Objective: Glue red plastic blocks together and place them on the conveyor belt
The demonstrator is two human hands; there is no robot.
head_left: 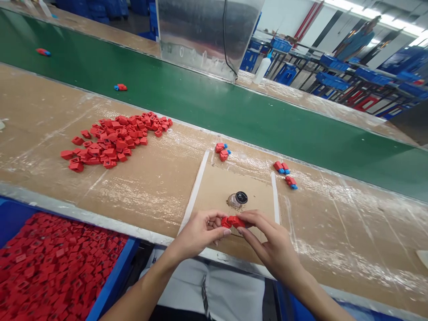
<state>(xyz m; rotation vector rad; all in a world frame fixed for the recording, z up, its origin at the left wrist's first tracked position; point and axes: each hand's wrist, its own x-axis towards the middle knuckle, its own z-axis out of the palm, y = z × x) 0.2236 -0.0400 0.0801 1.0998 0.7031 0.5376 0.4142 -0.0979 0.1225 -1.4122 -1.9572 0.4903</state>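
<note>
Both hands meet over the near edge of the cardboard-covered bench (160, 187). My left hand (199, 232) and my right hand (267, 243) pinch small red plastic parts (233, 221) between their fingertips; the pieces touch each other. Just beyond them stands a small round jar with a black lid (238, 199). A pile of loose red parts (113, 140) lies on the bench to the left. Red parts joined with blue pieces lie farther off, one pair (222, 151) straight ahead and others (285, 173) to the right.
A blue bin full of red parts (50, 267) sits below the bench at lower left. A green conveyor belt (200, 96) runs behind the bench, carrying two red-and-blue pieces (120, 87). A metal housing (207, 35) spans the belt. Blue crates and racks stand at far right.
</note>
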